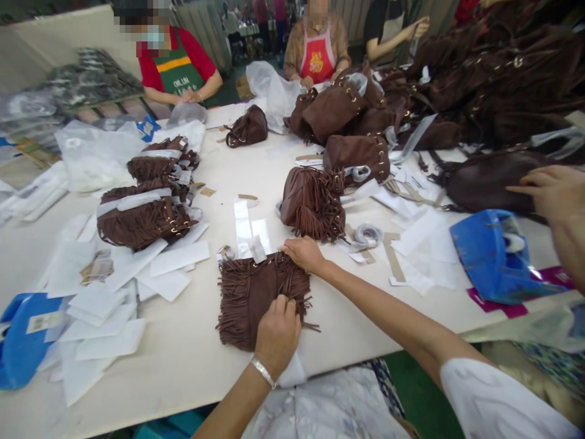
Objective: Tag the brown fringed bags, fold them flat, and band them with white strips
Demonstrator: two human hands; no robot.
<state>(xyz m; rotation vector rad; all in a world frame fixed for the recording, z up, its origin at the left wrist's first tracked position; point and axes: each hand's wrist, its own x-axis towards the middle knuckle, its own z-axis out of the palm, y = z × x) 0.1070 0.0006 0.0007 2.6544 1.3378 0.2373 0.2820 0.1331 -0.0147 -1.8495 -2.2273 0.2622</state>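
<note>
A dark brown fringed handbag (250, 305) lies flat on the table in front of me, its drawstring top with metal rings facing away. My left hand (278, 332), with a silver bracelet at the wrist, has its fingers curled down on the lower right fringe strands. My right hand (304, 253) is closed on the bag's upper right corner; the fingertips are partly hidden. White paper tags (259, 241) lie at the bag's top edge. Just beyond my right hand sits another fringed bag (313, 204), upright and stuffed.
Two fringed bags (141, 219) with wrapped straps and scattered white sheets (103, 323) lie left. Blue bins (487, 256) stand at both sides. Brown bags (333, 110) pile up at the back right. Co-workers sit across the table; another person's hand (560, 195) reaches in from the right.
</note>
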